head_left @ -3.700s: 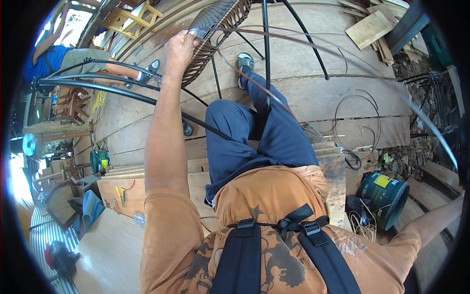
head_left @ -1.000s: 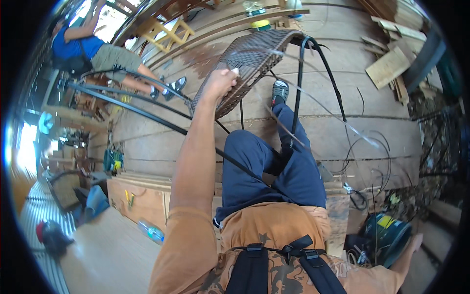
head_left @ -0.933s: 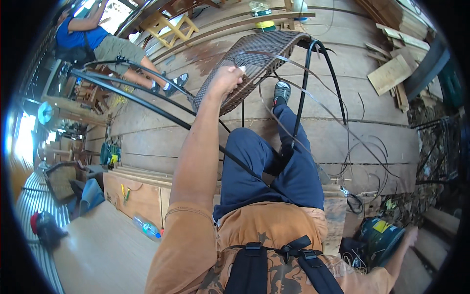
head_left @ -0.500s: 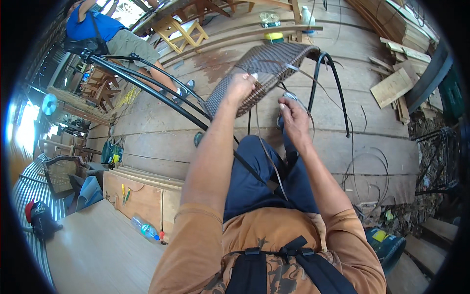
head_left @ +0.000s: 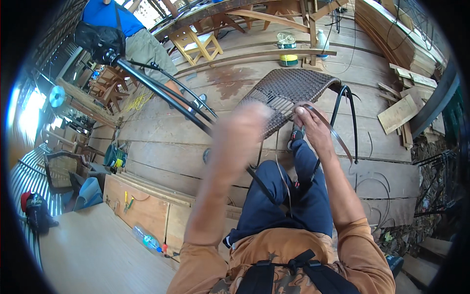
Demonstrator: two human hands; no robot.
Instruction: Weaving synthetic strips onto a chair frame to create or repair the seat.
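A brown woven chair seat (head_left: pixel 299 84) on a black metal frame stands tilted in front of my knees. Near its close edge, a patch of parallel strips (head_left: pixel 280 103) shows gaps in the weave. My right hand (head_left: pixel 314 128) is closed at the seat's near right edge, pinching a flat brown weaving strip (head_left: pixel 334 131) that curves down to the right. My left hand (head_left: pixel 245 125) is smeared by motion over the seat's near left side, so its fingers cannot be made out. Another loose strip (head_left: pixel 285 183) hangs down between my legs.
A black pole (head_left: pixel 161 90) slants toward the seat from the upper left, near a person in a blue shirt (head_left: pixel 111 19). Wooden offcuts (head_left: pixel 397 113) lie at the right. A board (head_left: pixel 98 245) with a plastic bottle (head_left: pixel 146 238) beside it is at lower left.
The seat now appears lower and further right. My left hand has left the seat's edge in a fast motion. My right hand has risen to the seat's edge with the strip.
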